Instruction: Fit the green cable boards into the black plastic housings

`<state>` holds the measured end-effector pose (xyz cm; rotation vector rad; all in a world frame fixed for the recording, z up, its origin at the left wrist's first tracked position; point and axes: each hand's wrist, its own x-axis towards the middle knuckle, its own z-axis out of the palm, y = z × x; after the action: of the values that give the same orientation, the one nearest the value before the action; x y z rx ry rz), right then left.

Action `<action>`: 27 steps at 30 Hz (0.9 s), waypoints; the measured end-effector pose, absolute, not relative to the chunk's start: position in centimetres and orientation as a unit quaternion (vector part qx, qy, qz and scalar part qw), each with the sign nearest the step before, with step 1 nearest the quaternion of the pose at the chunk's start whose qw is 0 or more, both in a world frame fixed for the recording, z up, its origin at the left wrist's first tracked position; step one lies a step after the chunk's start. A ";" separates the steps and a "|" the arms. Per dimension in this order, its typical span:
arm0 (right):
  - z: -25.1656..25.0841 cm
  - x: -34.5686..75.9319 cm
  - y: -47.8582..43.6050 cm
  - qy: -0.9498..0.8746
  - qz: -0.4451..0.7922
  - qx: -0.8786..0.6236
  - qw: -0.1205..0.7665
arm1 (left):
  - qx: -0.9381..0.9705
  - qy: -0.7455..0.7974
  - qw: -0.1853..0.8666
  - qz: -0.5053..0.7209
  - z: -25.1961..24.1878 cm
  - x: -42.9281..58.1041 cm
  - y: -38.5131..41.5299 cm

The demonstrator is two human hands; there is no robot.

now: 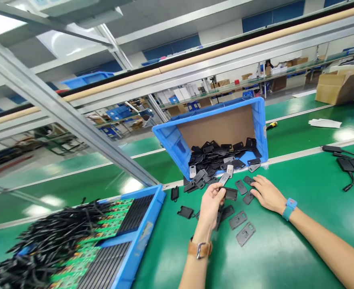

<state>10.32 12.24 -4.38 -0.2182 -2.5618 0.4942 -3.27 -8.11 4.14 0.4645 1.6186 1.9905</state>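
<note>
My left hand (210, 205) is raised over the green table (285, 249), fingers pinched on a small grey plastic shell piece (224, 179). My right hand (266, 193) lies flat with fingers stretched out, touching black shell pieces (248, 197) on the table. A blue bin (256, 120) is tipped on its side just beyond, spilling a heap of black and grey shell pieces (222, 158) onto the table. More loose pieces (241, 226) lie between my forearms.
A blue tray (140, 237) at the lower left holds green circuit boards (110, 224) and a tangle of black cables (44, 241). Black adapters with cords (350, 168) lie at the right. A white glove (324, 123) and a cardboard box (336, 86) sit farther back. A metal frame post (74, 120) slants across the left.
</note>
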 end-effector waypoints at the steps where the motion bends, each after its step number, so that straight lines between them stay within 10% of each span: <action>1: -4.2 10.3 12.3 -0.944 0.183 -0.091 0.259 | 0.160 0.553 0.297 0.762 4.1 -3.2 -7.0; 27: -5.5 10.4 14.4 -0.895 0.253 -0.173 0.324 | 0.031 0.353 0.397 0.847 -0.1 -3.1 -4.3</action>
<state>10.40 14.39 -5.49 -0.4534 -2.3491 0.6626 -3.08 -4.33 -0.11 0.0784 0.8938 2.1449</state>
